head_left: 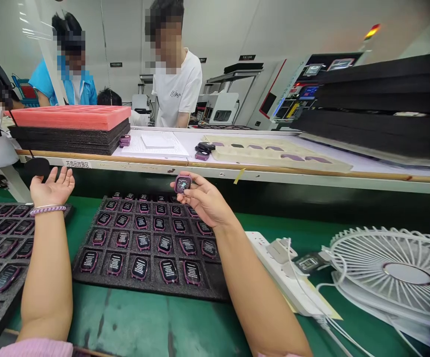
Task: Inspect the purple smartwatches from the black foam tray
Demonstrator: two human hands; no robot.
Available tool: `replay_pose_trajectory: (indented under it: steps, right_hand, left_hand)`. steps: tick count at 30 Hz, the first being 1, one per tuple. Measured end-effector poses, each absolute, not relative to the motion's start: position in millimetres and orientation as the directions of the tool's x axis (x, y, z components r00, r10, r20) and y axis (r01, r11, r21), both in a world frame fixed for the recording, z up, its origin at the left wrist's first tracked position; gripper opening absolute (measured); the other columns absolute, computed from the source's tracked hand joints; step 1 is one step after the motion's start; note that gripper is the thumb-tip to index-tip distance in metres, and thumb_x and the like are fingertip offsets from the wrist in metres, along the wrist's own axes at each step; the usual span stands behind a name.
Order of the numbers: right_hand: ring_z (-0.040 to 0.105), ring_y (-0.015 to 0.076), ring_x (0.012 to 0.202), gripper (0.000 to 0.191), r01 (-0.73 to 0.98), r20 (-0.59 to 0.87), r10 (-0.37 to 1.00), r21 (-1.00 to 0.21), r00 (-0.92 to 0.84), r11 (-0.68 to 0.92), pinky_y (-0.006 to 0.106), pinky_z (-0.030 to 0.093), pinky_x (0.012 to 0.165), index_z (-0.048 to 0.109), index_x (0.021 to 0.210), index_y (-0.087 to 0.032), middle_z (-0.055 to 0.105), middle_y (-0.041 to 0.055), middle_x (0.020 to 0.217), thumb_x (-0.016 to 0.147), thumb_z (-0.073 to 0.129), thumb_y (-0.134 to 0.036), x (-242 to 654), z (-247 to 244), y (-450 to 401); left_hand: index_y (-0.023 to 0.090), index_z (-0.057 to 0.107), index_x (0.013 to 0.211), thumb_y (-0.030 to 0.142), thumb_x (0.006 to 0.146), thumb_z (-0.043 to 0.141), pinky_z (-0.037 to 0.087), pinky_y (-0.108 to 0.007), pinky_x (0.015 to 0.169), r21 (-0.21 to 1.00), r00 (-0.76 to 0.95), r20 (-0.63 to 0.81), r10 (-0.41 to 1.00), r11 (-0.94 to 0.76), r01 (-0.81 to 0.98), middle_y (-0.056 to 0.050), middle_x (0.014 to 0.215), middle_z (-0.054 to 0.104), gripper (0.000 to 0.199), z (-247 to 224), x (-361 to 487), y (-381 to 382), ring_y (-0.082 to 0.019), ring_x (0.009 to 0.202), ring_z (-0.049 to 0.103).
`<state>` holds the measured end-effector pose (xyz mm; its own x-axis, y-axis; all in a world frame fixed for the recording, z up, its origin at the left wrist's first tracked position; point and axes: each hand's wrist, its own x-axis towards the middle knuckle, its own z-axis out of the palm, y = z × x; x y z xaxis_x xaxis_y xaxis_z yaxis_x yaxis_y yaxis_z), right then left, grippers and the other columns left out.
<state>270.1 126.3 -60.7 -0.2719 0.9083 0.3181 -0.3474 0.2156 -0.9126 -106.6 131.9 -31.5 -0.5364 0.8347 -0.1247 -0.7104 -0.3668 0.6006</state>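
Between the thumb and fingers of my right hand (pixel 205 201) is a purple watch case (pixel 183 184) with a lit screen, raised above the far part of a black foam tray (pixel 103 275). That tray holds rows of similar watches with white text on their screens, and a bare slot shows at its near right corner. My left hand (pixel 52 187) is raised palm up with fingers spread, holding nothing, beside a dark round disc (pixel 37 167) under the shelf edge. Another tray of watches (pixel 5 277) lies at the left, partly behind my left forearm.
A shelf (pixel 215 171) crosses above the green table (pixel 136 317). It bears red foam (pixel 66 117), papers, a pale tray (pixel 274 153) and black foam stacks. A power strip (pixel 293 287) and white fan (pixel 404 272) stand right. Two people (pixel 180 91) are beyond.
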Motion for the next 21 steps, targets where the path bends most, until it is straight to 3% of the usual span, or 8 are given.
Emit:
replay_pose_trajectory:
  steps: [11, 21]
  right_hand:
    - [0.060, 0.0150, 0.070, 0.058, -0.287, 0.342, 0.899, -0.921, -0.274, 0.263, 0.028, 0.046, 0.063, 0.056, 0.122, -0.019, 0.069, 0.0083, 0.104, 0.068, 0.078, -0.022, 270.7, -63.7, 127.2]
    - [0.058, 0.0132, 0.063, 0.054, -0.301, 0.328, 0.916, -0.919, -0.230, 0.253, 0.027, 0.045, 0.059, 0.059, 0.116, -0.018, 0.071, 0.0074, 0.097, 0.070, 0.083, -0.033, 268.2, -61.5, 127.1]
  left_hand:
    - [0.015, 0.052, 0.125, 0.039, 0.093, 0.033, 0.053, -0.029, 0.078, 0.561, -0.552, -0.103, 0.828, -0.410, -0.719, -0.010, 0.123, 0.061, 0.044, -30.7, -107.7, 131.0, -0.020, 0.112, 0.064]
    - [0.015, 0.055, 0.110, 0.042, 0.095, 0.035, 0.053, -0.029, 0.074, 0.558, -0.564, -0.127, 0.816, -0.412, -0.721, -0.010, 0.118, 0.063, 0.037, -29.6, -108.7, 131.7, -0.021, 0.107, 0.065]
